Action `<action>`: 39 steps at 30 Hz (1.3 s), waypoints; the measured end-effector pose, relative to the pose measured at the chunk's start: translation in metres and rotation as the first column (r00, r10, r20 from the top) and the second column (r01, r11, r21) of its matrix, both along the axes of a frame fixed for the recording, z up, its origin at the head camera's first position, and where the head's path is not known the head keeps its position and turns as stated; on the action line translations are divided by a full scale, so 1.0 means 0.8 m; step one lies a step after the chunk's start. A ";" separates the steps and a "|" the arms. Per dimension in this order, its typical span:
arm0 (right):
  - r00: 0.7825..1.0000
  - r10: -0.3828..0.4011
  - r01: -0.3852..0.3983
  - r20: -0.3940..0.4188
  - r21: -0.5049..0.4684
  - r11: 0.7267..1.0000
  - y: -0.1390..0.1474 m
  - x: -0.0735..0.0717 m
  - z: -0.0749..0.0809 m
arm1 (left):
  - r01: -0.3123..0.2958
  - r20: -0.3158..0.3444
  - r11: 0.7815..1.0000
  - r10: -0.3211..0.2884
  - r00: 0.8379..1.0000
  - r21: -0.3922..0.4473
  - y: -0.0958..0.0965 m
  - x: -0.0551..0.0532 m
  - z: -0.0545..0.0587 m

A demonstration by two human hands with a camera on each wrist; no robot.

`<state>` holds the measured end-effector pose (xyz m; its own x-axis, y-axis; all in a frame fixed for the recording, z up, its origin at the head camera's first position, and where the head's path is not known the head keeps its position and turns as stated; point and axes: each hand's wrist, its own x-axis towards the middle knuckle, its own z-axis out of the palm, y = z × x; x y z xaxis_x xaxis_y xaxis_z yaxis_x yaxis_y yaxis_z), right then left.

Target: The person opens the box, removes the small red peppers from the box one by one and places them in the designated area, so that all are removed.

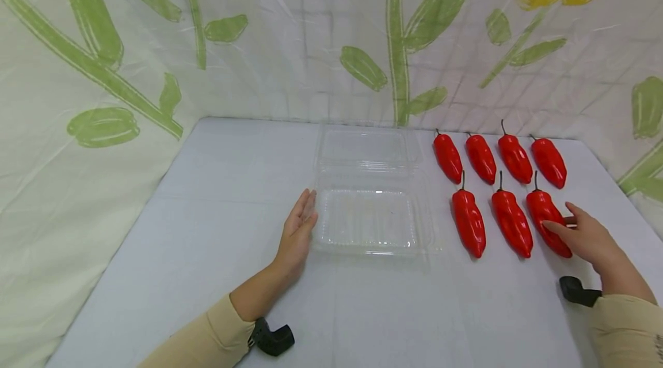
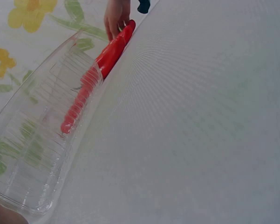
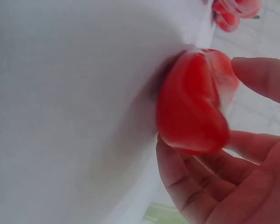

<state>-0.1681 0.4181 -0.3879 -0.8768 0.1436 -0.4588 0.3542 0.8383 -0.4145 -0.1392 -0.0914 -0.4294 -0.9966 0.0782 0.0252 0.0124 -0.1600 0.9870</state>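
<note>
A clear plastic clamshell container (image 1: 365, 218) lies with its lid (image 1: 362, 148) folded back toward the wall. My left hand (image 1: 297, 235) rests against the container's left side with fingers extended; in the left wrist view only a bit of that hand shows at the lower left corner. At the right end of the front row, my right hand (image 1: 585, 234) holds a red pepper (image 1: 544, 209) between thumb and fingers. In the right wrist view the pepper (image 3: 191, 107) sits on the table, with the fingers curled along one side and the thumb at the other.
Two more red peppers, one in the middle (image 1: 511, 224) and one at the left (image 1: 468, 224), lie in the front row. Several others (image 1: 514, 158) form a row behind. A flowered cloth (image 1: 274, 68) hangs beyond the white table (image 1: 362, 310).
</note>
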 end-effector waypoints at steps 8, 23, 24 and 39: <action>0.978 -0.147 0.152 -0.147 0.022 0.988 0.018 -0.008 -0.016 | 0.005 0.004 1.000 -0.005 1.000 0.005 0.001 0.001 0.001; 0.974 -0.017 0.017 -0.228 -0.001 1.000 -0.054 0.015 0.032 | 0.034 0.029 0.999 -0.035 0.999 0.016 0.002 0.001 0.001; 0.974 -0.014 0.013 -0.228 -0.006 1.000 -0.056 0.015 0.032 | 0.037 0.036 0.999 -0.038 0.999 0.024 0.002 0.001 0.001; 0.965 0.032 -0.044 -0.258 -0.038 0.998 -0.078 0.017 0.025 | 0.049 0.062 0.994 -0.056 0.996 0.100 -0.001 0.003 0.005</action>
<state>-0.1547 0.3557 -0.3683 -0.9707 0.0929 -0.2218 0.1989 0.8285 -0.5234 -0.1369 -0.0920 -0.4254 -0.9910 0.1309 -0.0292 -0.0620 -0.2546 0.9651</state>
